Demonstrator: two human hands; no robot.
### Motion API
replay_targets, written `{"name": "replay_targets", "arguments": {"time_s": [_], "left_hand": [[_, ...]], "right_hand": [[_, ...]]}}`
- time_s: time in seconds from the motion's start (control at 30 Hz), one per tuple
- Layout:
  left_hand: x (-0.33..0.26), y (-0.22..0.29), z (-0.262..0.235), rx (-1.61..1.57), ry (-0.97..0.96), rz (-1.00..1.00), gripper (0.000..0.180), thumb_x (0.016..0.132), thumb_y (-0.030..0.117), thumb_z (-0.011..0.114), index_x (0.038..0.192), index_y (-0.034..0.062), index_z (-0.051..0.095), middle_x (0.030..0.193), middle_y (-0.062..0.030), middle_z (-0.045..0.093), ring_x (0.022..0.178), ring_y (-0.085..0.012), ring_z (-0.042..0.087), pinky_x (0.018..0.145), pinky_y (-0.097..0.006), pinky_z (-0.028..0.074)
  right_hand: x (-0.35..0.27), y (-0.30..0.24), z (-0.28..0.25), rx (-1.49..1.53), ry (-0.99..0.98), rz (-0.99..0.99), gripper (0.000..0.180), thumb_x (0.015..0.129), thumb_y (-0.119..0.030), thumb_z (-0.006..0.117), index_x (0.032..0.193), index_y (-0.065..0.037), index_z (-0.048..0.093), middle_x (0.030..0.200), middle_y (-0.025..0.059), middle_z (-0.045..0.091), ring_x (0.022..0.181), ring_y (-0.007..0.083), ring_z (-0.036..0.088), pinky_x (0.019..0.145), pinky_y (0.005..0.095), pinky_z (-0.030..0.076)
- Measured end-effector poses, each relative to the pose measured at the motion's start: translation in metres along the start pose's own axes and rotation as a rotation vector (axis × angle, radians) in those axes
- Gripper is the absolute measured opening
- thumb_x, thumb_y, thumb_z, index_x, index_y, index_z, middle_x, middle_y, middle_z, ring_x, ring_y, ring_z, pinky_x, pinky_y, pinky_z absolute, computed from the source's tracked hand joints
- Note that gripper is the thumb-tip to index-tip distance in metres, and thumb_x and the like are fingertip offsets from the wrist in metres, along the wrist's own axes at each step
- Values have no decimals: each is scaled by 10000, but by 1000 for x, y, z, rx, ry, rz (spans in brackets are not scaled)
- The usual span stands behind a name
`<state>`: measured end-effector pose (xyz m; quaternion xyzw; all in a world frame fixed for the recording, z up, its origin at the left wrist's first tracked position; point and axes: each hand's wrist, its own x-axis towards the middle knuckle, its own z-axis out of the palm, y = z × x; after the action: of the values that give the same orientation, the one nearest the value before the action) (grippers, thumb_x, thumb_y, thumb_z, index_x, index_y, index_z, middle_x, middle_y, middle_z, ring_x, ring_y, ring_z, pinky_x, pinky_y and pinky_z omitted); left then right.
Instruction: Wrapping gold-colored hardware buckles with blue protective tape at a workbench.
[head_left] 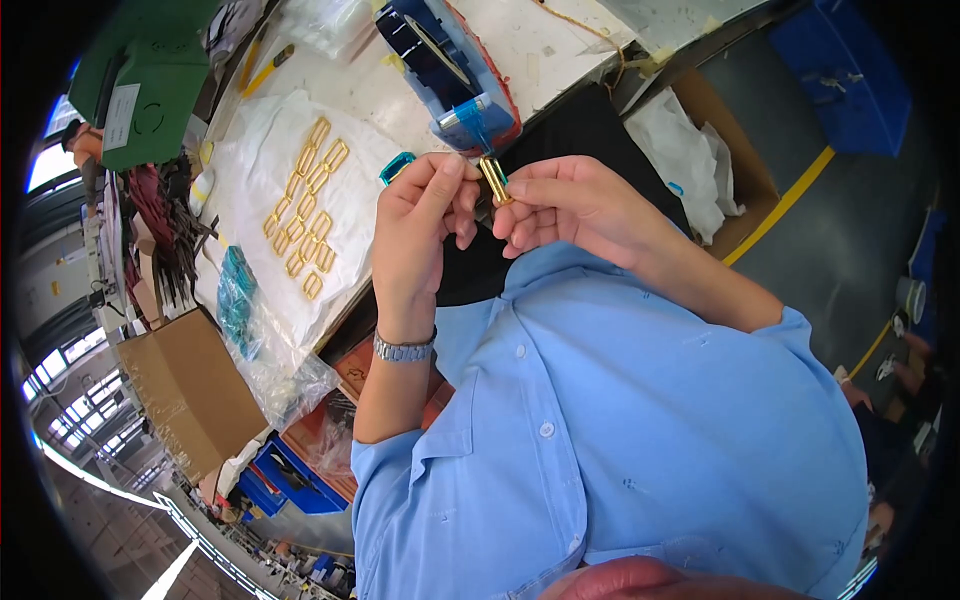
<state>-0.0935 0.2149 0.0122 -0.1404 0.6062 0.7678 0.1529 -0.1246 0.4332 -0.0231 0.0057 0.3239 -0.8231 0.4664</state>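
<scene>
Pinched between both hands, a small gold metal buckle (pixel 495 181) sits upright just in front of my chest: my right hand (pixel 570 205) closes its grip on the lower end, and my left hand (pixel 425 215) closes thumb and finger on the clear blue film (pixel 478 130) clinging to the top of it. That film stretches up toward the blue tape dispenser (pixel 445 65) standing at the worktop's near edge.

Going by size, the white worktop (pixel 560 45) comes first, scuffed and flat. On it lies a wide crinkled sheet of clear plastic (pixel 265 200), and on that a loose cluster of bare gold buckles (pixel 305 210), shiny, rectangular, with rounded corners. A glossy teal-wrapped buckle (pixel 396 166) lies just beside my left thumb.

As I judge it, only that one looks covered, one is in hand, and the whole bare cluster is left.
</scene>
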Motion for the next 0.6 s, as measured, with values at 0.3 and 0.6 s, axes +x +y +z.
{"name": "replay_targets", "arguments": {"time_s": [0.3,0.6], "left_hand": [[8,-29,15,-423,-142,-18,241,1065,176,657,1189,-23,711,1006,-48,722,883,-113,691,815,-270,579],[-3,-23,32,-516,-62,-17,235,1065,190,631,1165,-15,686,996,-27,678,810,-91,619,713,-258,520]], "right_hand": [[-14,-6,17,142,30,15,267,1095,-226,616,1156,11,722,1010,120,787,875,159,764,889,396,639],[-20,-21,19,165,35,102,282,1106,-225,594,1122,18,734,1018,123,791,870,156,763,865,363,638]]}}
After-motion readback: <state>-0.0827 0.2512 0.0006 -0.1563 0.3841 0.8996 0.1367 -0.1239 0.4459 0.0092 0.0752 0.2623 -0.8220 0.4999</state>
